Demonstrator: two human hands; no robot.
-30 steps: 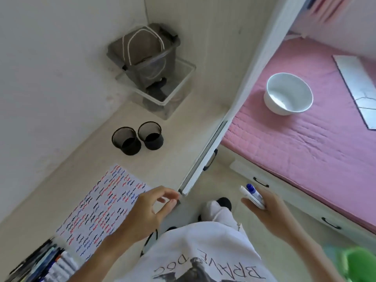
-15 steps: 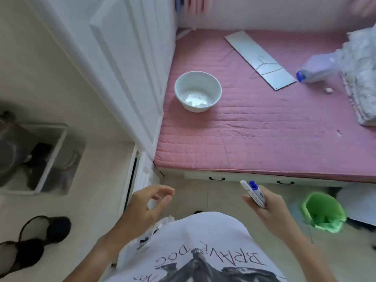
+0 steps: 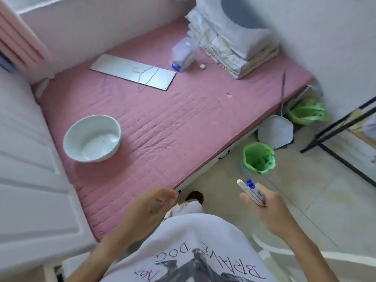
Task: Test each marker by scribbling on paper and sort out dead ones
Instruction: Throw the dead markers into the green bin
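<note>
Markers, two white-barrelled with blue caps (image 3: 251, 191), are gripped by curled fingers of the right hand (image 3: 264, 208) above the tiled floor (image 3: 317, 202), near a green-lined bin (image 3: 258, 157). Left hand (image 3: 148, 210) is loosely curled, nothing held, beside the pink quilted bed (image 3: 162, 123).

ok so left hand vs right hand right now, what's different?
The right hand grips markers, a blue tip and a white end poking out above its fingers; the left hand holds nothing. The left hand hangs with loose fingers at the edge of the pink mattress; the right hand is over the floor, near the green bin. Both are at about the same height in front of the shirt.
</note>
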